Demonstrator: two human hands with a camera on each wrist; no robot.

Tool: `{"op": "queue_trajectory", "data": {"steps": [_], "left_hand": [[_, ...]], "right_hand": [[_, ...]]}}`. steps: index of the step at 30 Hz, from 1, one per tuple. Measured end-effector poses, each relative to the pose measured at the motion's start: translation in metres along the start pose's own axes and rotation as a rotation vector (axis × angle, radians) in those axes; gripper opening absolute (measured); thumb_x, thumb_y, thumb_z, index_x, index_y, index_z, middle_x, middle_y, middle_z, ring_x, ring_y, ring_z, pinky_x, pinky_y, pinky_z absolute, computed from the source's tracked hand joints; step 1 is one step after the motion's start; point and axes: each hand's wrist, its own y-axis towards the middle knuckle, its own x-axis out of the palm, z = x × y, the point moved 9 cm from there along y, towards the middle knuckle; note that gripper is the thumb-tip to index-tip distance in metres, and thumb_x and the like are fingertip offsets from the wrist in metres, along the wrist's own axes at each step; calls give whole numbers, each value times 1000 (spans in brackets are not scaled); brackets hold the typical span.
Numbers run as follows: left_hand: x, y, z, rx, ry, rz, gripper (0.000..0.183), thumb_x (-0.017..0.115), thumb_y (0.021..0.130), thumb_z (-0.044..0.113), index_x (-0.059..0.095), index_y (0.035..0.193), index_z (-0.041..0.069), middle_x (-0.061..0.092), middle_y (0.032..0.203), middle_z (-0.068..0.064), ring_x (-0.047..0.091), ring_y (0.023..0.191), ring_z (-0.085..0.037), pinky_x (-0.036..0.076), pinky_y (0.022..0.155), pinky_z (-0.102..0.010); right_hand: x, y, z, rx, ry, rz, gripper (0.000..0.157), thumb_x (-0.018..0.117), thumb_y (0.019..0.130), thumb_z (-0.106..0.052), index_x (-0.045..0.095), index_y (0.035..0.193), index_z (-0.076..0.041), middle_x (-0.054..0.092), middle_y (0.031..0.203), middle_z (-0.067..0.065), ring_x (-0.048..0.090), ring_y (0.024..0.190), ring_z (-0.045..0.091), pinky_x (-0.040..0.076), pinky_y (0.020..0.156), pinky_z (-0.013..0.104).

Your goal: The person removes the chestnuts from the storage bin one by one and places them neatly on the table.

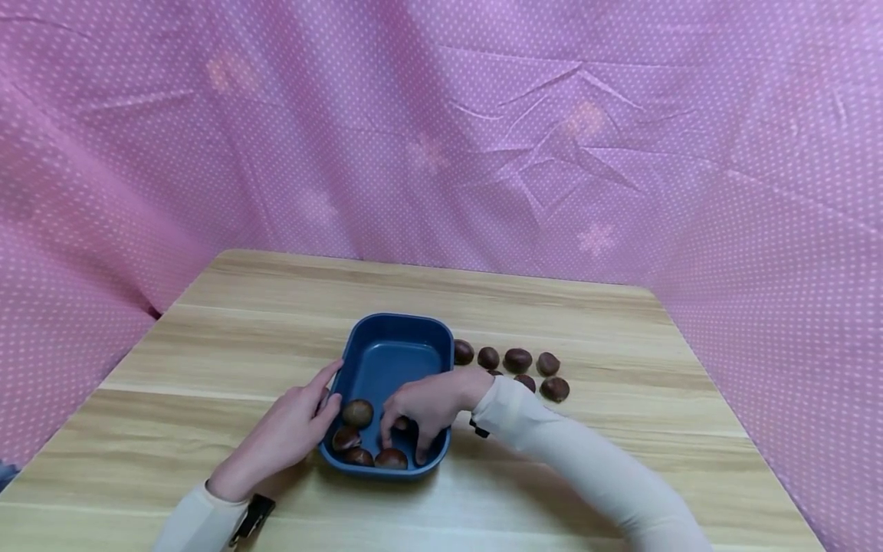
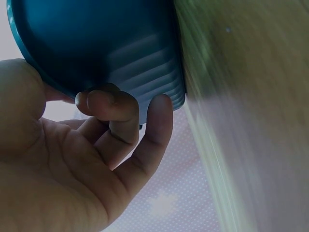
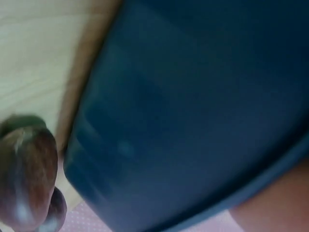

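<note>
A deep blue rectangular container point(image 1: 400, 345) stands on the table, its ribbed outer wall point(image 2: 145, 63) close up in the left wrist view. My left hand point(image 1: 293, 425) grips its left side, thumb at the rim and bent fingers point(image 2: 159, 113) against the outside. Over the right rim reaches my right hand point(image 1: 428, 406), fingers pointing down inside the container. Several brown chestnuts point(image 1: 358, 414) lie along its near and left walls. One chestnut point(image 1: 391, 458) is beside the right fingertips; another point(image 1: 402, 423) is partly hidden under that hand, and whether it is pinched does not show.
To the container's right, more chestnuts point(image 1: 517, 360) lie in two rough rows, some covered by the right wrist. The wooden table point(image 1: 276, 299) has pink dotted cloth point(image 1: 441, 153) hanging behind and at both sides.
</note>
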Motion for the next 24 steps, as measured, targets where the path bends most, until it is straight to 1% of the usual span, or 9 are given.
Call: {"op": "queue_trajectory", "data": {"steps": [3,6,9,13,16,20,24], "left_hand": [[-2,-1,1,15,5,10,54,50,106,14,35,156,1,47,63,4,42,49,-9,36,47,-26],[-3,-1,3,34,6,19,54,51,106,14,36,156,0,46,63,5,41,49,-8,36,47,-27],[-4,-1,4,40,9,26,54,51,106,13,36,156,0,46,63,6,40,49,-8,35,47,-26],[-5,0,5,33,9,24,54,51,106,13,36,156,0,46,63,6,39,49,-7,35,47,-26],[-5,0,6,31,8,21,54,51,106,13,36,156,0,46,63,6,39,49,-8,35,47,-26],[-4,2,6,23,14,20,54,52,105,13,37,156,1,46,63,6,40,49,-7,36,47,-25],[-5,2,8,21,15,19,54,51,105,13,37,155,1,46,63,6,40,49,-7,36,47,-26]], "right_hand": [[2,4,-1,-10,12,-4,38,88,83,-30,71,116,-28,58,105,-11,51,95,4,41,80,16],[4,7,-5,-45,29,2,38,87,83,-28,70,117,-26,59,105,-10,52,93,3,41,79,15],[4,9,-8,-78,42,6,42,87,83,-25,69,122,-24,61,110,-12,53,96,0,42,83,13],[3,9,-10,-100,52,7,46,87,84,-24,69,126,-24,61,118,-15,53,103,-3,41,90,11],[2,8,-11,-112,55,5,44,86,85,-24,69,125,-23,61,118,-14,53,102,-2,42,90,11],[-1,4,-10,-110,46,17,43,86,85,-27,69,125,-24,60,116,-13,53,99,-1,42,86,11],[-8,-1,-9,-94,30,46,46,86,84,-34,69,126,-26,59,113,-13,52,98,0,41,85,13]]}}
